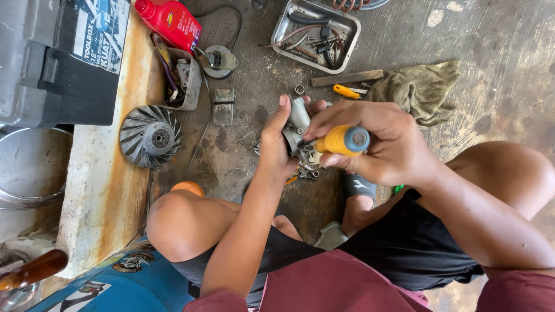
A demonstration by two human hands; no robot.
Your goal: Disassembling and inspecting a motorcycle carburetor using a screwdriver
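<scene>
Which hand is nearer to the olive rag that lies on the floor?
The right hand: it holds a yellow-handled screwdriver just below and left of the rag. The left hand grips the metal part farther left.

The metal part [299, 118] is mostly hidden: the left hand [276, 147] wraps its near side and the right hand [378, 141] covers its right, so its shape cannot be told. The screwdriver [342, 140] shows only its yellow handle; the shaft and tip are out of sight between the hands. Small pieces [307, 169] under the hands are too covered to identify. The toolbox [58, 58] is cut by the top and left edges, the tray [317, 29] by the top edge. The brown handle [32, 270] runs off the left edge. Items inside the tray are too small to tell.
</scene>
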